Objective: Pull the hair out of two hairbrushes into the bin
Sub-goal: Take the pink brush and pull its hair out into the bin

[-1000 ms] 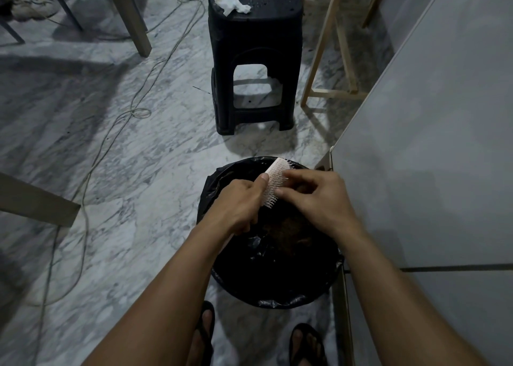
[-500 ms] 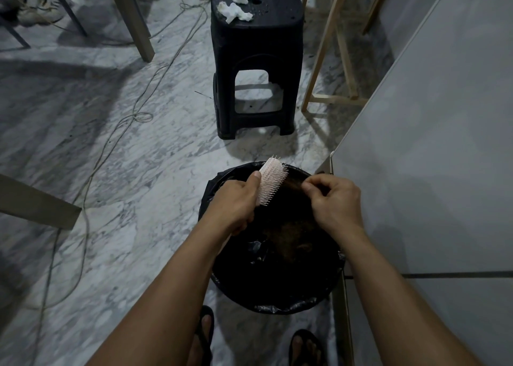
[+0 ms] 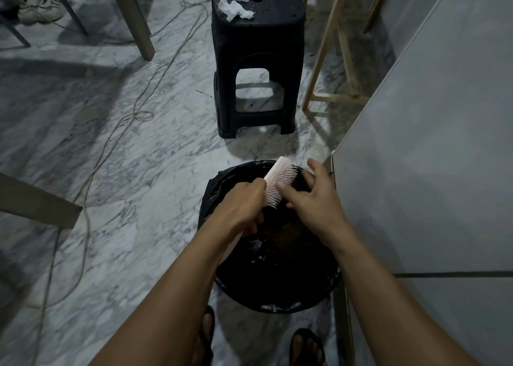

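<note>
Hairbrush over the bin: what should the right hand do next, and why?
Probably pinch the dark hair among the bristles and pull it away, down into the bin. The left hand holds the hairbrush above the opening, and the right hand lies spread against the bristles, not yet pinching.

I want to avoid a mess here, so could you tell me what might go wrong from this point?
The hairbrush is held over the far rim of the bin, so pulled hair could fall onto the floor. The right hand presses on stiff bristles, which might prick its fingers.
</note>
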